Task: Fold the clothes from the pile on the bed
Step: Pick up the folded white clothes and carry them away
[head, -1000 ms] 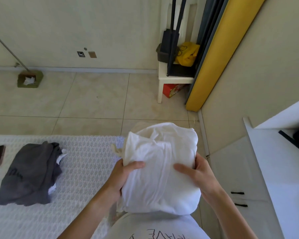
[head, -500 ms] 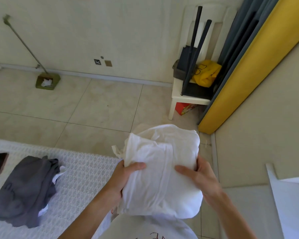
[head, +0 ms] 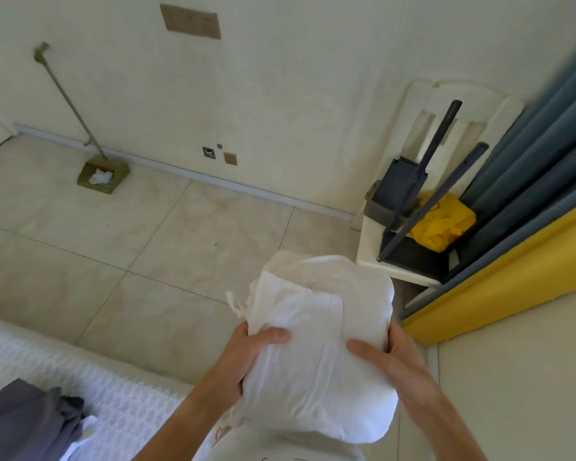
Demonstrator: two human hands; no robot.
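The fingers of both hands are hidden behind the folded white garment (head: 316,344); only the thumbs show on its front. The left hand (head: 246,357) and right hand (head: 393,364) grip it from either side, above the floor. Well left of the fingers, a grey clothes pile (head: 24,424), cut off by the frame, lies on the bed (head: 120,394).

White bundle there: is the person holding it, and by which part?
Yes. Both hands hold the folded white garment: left hand grips its left edge, right hand its right edge, thumbs on top.
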